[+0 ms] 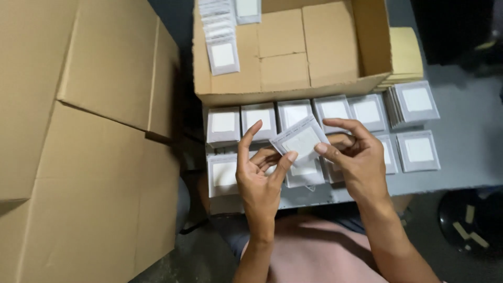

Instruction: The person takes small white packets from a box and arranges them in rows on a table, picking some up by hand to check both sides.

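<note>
My left hand and my right hand are raised together over the grey table, both pinching one small grey packet with a white square pad. The packet is tilted, held by the thumbs and fingertips at its lower corners. Beneath the hands lie rows of stacked packets of the same kind, standing side by side. Another stack leans at the right, and a single flat one lies below it.
An open cardboard box stands behind the rows, with several packets in its far left corner. A large cardboard box fills the left side. The grey table extends right. A dark round base sits on the floor.
</note>
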